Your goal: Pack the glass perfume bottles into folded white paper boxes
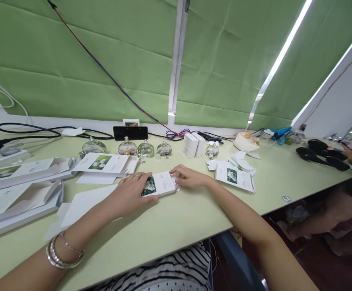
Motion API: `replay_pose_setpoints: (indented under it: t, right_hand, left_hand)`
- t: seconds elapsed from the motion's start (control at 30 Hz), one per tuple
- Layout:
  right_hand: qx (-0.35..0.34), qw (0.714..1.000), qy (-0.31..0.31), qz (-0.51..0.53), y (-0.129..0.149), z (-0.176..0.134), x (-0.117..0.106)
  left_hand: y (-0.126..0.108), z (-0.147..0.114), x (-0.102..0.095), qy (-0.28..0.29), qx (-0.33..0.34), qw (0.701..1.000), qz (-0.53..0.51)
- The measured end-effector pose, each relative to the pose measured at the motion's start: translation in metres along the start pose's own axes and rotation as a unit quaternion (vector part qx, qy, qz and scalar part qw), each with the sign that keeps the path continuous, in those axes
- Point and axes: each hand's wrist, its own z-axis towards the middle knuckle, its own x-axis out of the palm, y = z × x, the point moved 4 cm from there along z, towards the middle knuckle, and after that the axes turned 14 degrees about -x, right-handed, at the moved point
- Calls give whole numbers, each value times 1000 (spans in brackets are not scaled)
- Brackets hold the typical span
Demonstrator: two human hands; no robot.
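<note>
A small white box with a flower picture (160,184) lies flat on the pale green table (176,218) in front of me. My left hand (131,193) rests on its left end and holds it down. At the box's right end, my right hand (186,176) pinches the flap with its fingertips. A row of round glass bottles (127,148) stands behind the box near the wall.
Flat white cartons (21,190) pile up at the left. Another flower-printed box (235,178) and two upright white boxes (194,145) sit to the right. A black phone (130,132) and cables lie by the green blinds. A seated person (345,210) is at the far right.
</note>
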Motion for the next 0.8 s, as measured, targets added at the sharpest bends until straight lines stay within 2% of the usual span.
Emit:
replay_pose_setpoints:
  t: [0.13, 0.27, 0.4, 0.63, 0.8]
  right_hand:
    - [-23, 998, 41, 31, -2, -1, -3]
    - [-12, 996, 73, 54, 1, -6, -6]
    - [-1, 998, 50, 34, 5, -6, -5]
    - [-31, 995, -15, 94, 9, -2, -6]
    - [-27, 993, -12, 111, 6, -2, -2]
  left_hand:
    - [3, 5, 0, 9, -8, 1000, -15]
    - [5, 9, -1, 10, -18, 999, -29]
    - [7, 11, 0, 9, -16, 999, -27]
    - [8, 11, 3, 5, -3, 1000, -13]
    - [7, 10, 3, 14, -3, 1000, -4]
